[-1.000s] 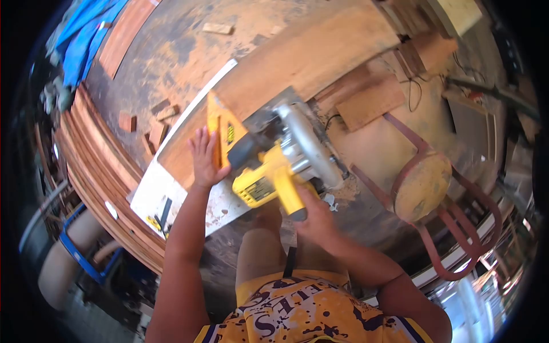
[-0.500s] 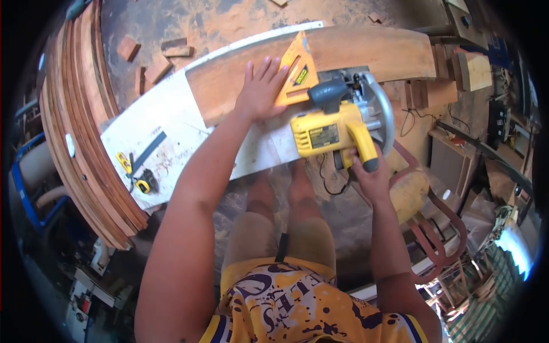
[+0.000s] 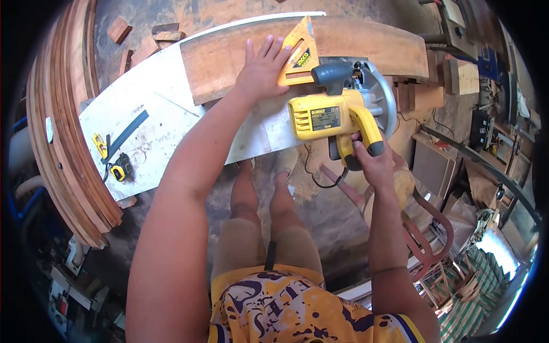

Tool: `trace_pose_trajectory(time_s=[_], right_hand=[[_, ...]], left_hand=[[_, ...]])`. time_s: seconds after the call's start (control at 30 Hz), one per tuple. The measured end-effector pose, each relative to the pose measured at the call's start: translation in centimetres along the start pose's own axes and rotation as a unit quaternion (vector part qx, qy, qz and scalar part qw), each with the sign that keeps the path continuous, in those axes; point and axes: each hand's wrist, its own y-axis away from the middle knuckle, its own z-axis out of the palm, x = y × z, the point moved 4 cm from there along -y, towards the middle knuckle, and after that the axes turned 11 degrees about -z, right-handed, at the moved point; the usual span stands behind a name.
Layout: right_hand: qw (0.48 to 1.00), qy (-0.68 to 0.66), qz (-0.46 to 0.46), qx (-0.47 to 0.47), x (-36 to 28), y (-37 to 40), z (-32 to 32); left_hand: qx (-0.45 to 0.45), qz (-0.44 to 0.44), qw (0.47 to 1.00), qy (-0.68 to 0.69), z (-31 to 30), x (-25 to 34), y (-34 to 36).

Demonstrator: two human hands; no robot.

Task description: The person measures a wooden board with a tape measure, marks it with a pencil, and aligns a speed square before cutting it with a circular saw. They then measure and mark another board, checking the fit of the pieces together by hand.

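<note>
My left hand [image 3: 260, 74] lies flat with fingers spread on a curved wooden board [image 3: 372, 48]. Its fingertips and thumb press against an orange speed square [image 3: 300, 57], which rests across the board. Gripped by its rear handle in my right hand [image 3: 372, 157] is a yellow circular saw [image 3: 320, 117]. The saw stands at the board's near edge, just right of the square, its dark front handle [image 3: 331, 74] close to the square's corner. Its blade and my trigger finger are hidden from view.
A white panel [image 3: 137, 143] lies under the board, with a tape measure [image 3: 121, 168], a yellow cutter [image 3: 100, 146] and a dark strip [image 3: 128, 134] on it. Long curved planks [image 3: 60, 126] are stacked at left. A black cord [image 3: 320, 186] hangs below the saw. Wood offcuts [image 3: 119, 30] lie beyond.
The camera view has shifted, so the board, square and saw sit higher in the picture. Both hands keep their places on the square and saw, with little movement between these.
</note>
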Motion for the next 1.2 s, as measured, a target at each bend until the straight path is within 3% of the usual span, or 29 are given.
trace_pose_trajectory(time_s=[0.37,0.8,1.2], right_hand=[[0.998,-0.007,-0.056,0.027,0.5,0.2,0.1],[0.998,-0.058,-0.024,0.012,-0.3,0.1,0.2],[0.998,-0.041,-0.041,0.017,-0.8,0.1,0.1]], left_hand=[[0.006,-0.012,0.999,0.034,0.5,-0.2,0.1],[-0.022,-0.027,0.998,0.048,0.1,-0.3,-0.5],[0.014,0.026,0.996,0.080,0.1,-0.1,-0.1]])
